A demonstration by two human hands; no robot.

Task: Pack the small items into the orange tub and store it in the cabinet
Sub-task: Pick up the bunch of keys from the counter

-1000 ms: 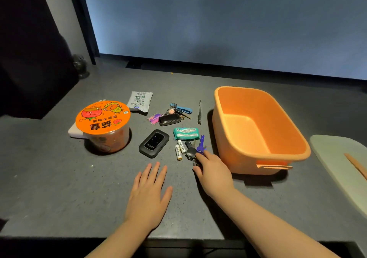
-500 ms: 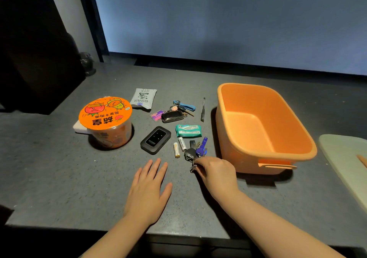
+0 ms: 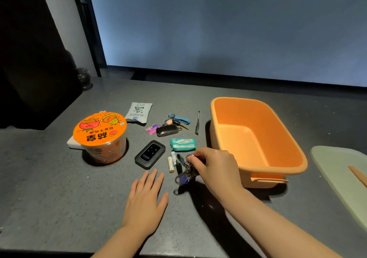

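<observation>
The empty orange tub (image 3: 294,164) stands on the dark counter at the right. My right hand (image 3: 213,165) pinches the ring of a key bunch (image 3: 184,175) with a purple key, and the keys dangle just above the counter left of the tub. My left hand (image 3: 146,202) lies flat on the counter, fingers straight. Small items lie left of the tub: two batteries (image 3: 171,162), a black pocket router (image 3: 150,154), a green tissue pack (image 3: 183,144), a second key bunch with a black fob (image 3: 168,127), a thin black pen (image 3: 197,122) and a white sachet (image 3: 139,112).
An orange instant-noodle cup (image 3: 101,136) sits at the left on a white flat object (image 3: 72,143). A pale green lid or board (image 3: 343,176) lies at the right edge with a wooden stick (image 3: 357,175) on it. A dark cabinet-like mass (image 3: 29,59) fills the left.
My right hand has closed on the purple-key bunch and lifted it off the counter. The left hand stays flat. The camera has tilted up slightly.
</observation>
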